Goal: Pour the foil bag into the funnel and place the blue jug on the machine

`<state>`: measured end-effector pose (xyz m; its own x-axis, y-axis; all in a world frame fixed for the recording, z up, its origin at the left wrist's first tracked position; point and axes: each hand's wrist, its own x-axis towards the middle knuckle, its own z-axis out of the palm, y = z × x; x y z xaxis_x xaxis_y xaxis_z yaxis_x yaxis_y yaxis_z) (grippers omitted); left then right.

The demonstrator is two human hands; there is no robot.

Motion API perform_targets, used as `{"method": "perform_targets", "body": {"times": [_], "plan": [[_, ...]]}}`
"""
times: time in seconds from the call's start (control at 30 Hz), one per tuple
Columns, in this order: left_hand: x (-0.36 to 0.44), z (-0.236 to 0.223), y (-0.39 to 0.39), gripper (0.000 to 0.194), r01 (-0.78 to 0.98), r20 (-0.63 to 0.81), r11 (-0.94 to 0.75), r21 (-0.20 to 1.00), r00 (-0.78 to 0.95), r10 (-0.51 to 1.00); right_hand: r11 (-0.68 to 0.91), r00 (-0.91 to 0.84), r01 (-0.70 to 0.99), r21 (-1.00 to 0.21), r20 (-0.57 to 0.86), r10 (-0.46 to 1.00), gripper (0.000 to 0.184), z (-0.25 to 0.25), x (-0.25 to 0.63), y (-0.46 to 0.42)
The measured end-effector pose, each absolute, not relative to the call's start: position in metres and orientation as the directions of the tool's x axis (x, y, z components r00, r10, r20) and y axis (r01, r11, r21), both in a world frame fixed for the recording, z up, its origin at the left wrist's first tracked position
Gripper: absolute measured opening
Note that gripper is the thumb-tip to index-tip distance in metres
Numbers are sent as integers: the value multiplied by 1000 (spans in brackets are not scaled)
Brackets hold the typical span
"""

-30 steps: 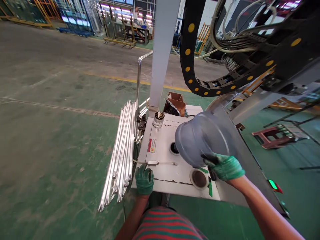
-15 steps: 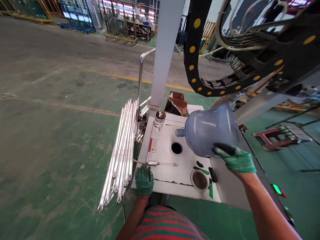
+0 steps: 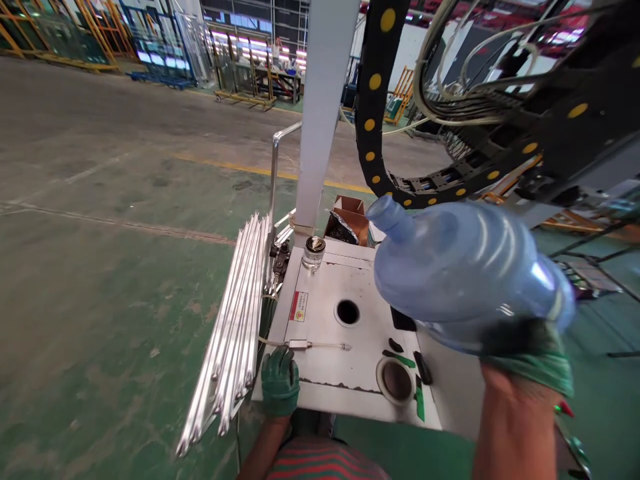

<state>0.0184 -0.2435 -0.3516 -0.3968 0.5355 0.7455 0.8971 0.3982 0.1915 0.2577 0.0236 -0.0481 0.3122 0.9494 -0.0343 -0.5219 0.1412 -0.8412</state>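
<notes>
Right hand (image 3: 530, 360) lifts jug (image 3: 465, 267) above white cabinet top (image 3: 325, 333).

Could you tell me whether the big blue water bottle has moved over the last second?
Yes. The blue water bottle, held by the right hand, has lifted up and away from the round hole in the white cabinet top, towards the camera.
</notes>
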Motion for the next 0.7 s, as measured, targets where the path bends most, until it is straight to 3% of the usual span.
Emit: {"method": "perform_targets", "body": {"times": [0.03,0.1,0.27,0.47,0.57,0.7], "plan": [[18,-351,-243,22,900,752,397,178,-385,536,78,297,-585,-807,-123,947,9,-55,254,24],[17,-350,-242,21,901,755,402,162,-376,538,-27,266,-671,-741,-274,924,19,-71,241,22],[16,-347,-241,22,893,760,419,161,-383,524,-279,143,-698,-659,-510,848,27,-139,212,28],[15,-355,-243,26,897,781,429,103,-340,523,-400,21,-705,-586,-580,814,35,-234,182,62],[15,-361,-244,28,891,782,434,135,-365,506,-434,-48,-711,-553,-577,815,39,-256,159,77],[16,-359,-244,29,879,775,446,167,-397,491,-447,-62,-661,-603,-549,833,46,-263,129,99]]}}
